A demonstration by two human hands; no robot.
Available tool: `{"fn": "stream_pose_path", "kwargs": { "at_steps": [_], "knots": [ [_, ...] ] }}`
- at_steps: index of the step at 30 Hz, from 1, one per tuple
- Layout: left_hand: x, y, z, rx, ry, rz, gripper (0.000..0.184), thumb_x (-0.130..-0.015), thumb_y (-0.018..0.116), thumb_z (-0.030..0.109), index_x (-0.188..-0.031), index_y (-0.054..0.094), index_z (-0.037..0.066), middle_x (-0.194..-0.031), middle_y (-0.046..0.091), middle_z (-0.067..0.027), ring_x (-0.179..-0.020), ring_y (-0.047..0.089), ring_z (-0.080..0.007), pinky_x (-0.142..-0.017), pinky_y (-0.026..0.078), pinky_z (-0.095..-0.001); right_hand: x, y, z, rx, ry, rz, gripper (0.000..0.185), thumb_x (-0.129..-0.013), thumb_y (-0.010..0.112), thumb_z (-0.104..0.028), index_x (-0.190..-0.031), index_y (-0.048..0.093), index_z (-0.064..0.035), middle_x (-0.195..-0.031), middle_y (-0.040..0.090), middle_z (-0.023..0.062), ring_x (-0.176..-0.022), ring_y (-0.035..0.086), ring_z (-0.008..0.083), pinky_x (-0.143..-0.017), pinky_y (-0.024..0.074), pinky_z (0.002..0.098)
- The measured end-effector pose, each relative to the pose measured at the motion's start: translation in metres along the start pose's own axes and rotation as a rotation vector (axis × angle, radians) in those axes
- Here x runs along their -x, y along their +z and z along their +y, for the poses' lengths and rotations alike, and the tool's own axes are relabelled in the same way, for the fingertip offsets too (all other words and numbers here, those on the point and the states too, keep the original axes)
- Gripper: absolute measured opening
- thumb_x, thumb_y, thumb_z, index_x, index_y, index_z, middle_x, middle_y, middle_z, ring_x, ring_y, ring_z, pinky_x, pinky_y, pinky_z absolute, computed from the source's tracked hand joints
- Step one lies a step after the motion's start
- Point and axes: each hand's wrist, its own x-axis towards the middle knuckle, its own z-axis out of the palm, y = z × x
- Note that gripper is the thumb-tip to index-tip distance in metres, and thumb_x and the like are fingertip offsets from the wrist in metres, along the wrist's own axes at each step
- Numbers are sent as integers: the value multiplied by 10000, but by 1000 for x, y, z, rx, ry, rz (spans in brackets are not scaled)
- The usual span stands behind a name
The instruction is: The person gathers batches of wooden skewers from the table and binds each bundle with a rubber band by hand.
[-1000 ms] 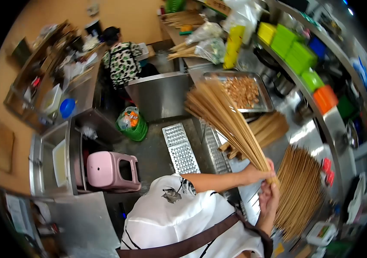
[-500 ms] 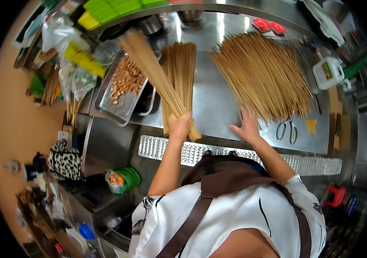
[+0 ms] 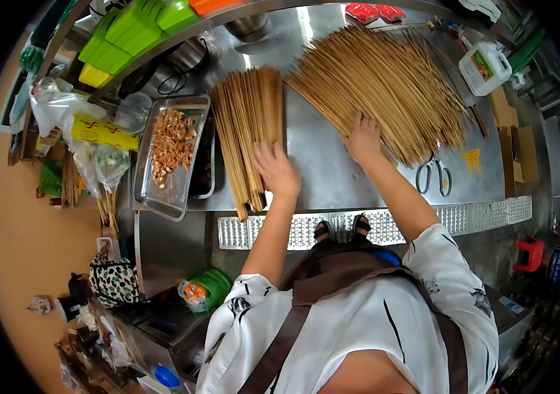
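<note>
My left hand (image 3: pixel 278 172) lies with its fingers stretched over the smaller stack of bamboo skewers (image 3: pixel 237 125) on the steel table. These skewers lie side by side, their near ends close to the table's front edge. Over on the larger fanned pile of bamboo skewers (image 3: pixel 385 85), my right hand (image 3: pixel 364 140) has its fingers bent and close together on the left edge, gripping skewers there. How many it grips is hidden. Scissors (image 3: pixel 434 177) with grey handles lie just below the large pile.
Left of the smaller stack, a metal tray (image 3: pixel 169 197) holds chopped brown pieces, overlapping another container (image 3: pixel 204 177). A white jug (image 3: pixel 484 69) stands at the right. Yellow strips (image 3: pixel 471 160) lie near the scissors. Red packets (image 3: pixel 362 12) sit at the back, and a shelf (image 3: pixel 227 16) crosses above.
The bundle that my left hand held raised and tilted now lies on the smaller stack, and that hand has opened. My right hand has moved up onto the large pile. The view has shifted.
</note>
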Motion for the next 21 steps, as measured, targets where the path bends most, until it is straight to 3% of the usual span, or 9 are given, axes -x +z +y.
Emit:
{"fn": "stream_pose_path", "kwargs": {
  "at_steps": [2,4,9,12,14,15,17,20,21],
  "knots": [
    [9,14,6,27,77,17,482,-707,553,38,-1169,442,-41,-1275,345,-213,-1230,266,-379,-1032,174,-501,-4,10,-6,13,-13,-35,631,-802,544,-225,-1294,280,69,-1205,433,240,-1077,430,341,-889,376,438],
    [17,20,10,-76,167,-283,429,-743,518,50,-1145,465,-92,-1311,315,-189,-1264,224,-353,-1063,131,-457,-3,15,-13,51,-20,11,478,-792,524,-141,-1201,385,65,-1122,487,211,-1036,463,326,-845,415,435],
    [20,13,27,-160,115,-339,470,-755,504,60,-1177,420,-130,-1305,320,-225,-1257,240,-361,-1050,170,-458,-6,17,-6,-63,61,61,286,-767,525,-97,-1018,460,24,-1022,516,179,-972,507,321,-757,464,437],
    [24,32,49,333,64,-263,521,-761,533,103,-1200,386,-135,-1231,406,-241,-1186,352,-369,-1019,255,-427,-9,30,6,-76,21,123,222,-736,536,-73,-940,478,-5,-968,532,176,-864,548,337,-693,489,429],
    [7,52,71,941,-574,-428,508,-763,601,129,-1160,405,-120,-1078,529,-216,-988,529,-313,-846,426,-376,-7,35,10,-118,-3,145,206,-729,539,-69,-918,486,-7,-940,540,186,-809,558,348,-684,487,436],
    [-7,61,78,948,-575,-428,508,-763,601,129,-1160,405,-120,-1078,529,-216,-988,529,-313,-846,426,-376,2,37,11,-233,-63,158,204,-723,550,-74,-904,491,-1,-896,544,198,-776,553,362,-674,474,447],
    [-32,74,91,1341,-936,-596,516,-750,645,171,-1120,425,-114,-962,590,-197,-786,600,-274,-647,475,-361,19,39,12,-340,-124,160,203,-718,560,-78,-891,495,5,-853,549,210,-744,548,377,-665,462,457],
    [-53,73,100,1144,-777,-719,540,-703,685,192,-1069,434,-116,-891,609,-181,-693,606,-261,-564,460,-368,41,38,4,-441,-160,171,312,-679,629,-145,-919,511,16,-880,550,183,-823,547,350,-726,432,436],
    [-56,81,104,800,-735,-659,558,-657,699,189,-1027,427,-127,-925,608,-218,-867,611,-303,-721,484,-355,47,31,3,-481,-219,145,321,-677,636,-157,-924,518,12,-880,550,180,-830,543,351,-727,421,435]
  ]
}}
